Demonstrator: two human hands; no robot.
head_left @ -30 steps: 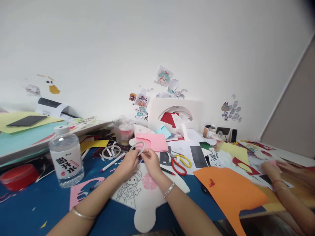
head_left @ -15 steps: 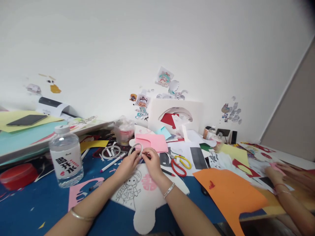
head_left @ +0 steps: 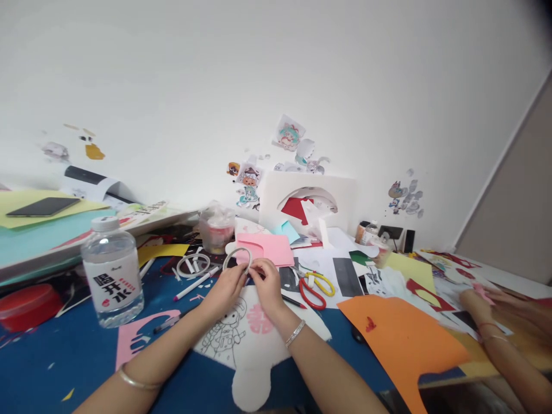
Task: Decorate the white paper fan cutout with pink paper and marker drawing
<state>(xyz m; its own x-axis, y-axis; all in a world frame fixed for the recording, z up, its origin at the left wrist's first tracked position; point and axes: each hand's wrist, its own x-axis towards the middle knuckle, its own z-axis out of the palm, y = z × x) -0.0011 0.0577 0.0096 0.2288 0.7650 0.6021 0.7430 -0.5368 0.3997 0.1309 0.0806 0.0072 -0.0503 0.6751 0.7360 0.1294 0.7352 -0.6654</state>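
Note:
My left hand [head_left: 228,286] is closed with the fingers pinching a narrow white tape roll [head_left: 238,249], which stands up above the fingertips. My right hand [head_left: 266,283] meets it at the roll's right side, thumb and forefinger pinched together at the tape; what lies between them is too small to make out. Beneath both hands lies a white paper cutout [head_left: 251,388] shaped like a fan, with a line-drawn figure [head_left: 224,333] and a pink cut-paper character [head_left: 260,319] on it. Just behind the hands is a folded pink paper [head_left: 278,250].
Left stand a water bottle [head_left: 112,276] and a red tub [head_left: 30,307]. A second tape roll [head_left: 193,265] and a marker [head_left: 196,284] lie nearby. Right are scissors [head_left: 313,291], orange paper [head_left: 401,339] and another person's hands [head_left: 476,305]. A plastic cup [head_left: 217,230] stands behind.
The view has shifted slightly, and the tape roll shows a little higher above my fingers. Both hands stay together in nearly the same place.

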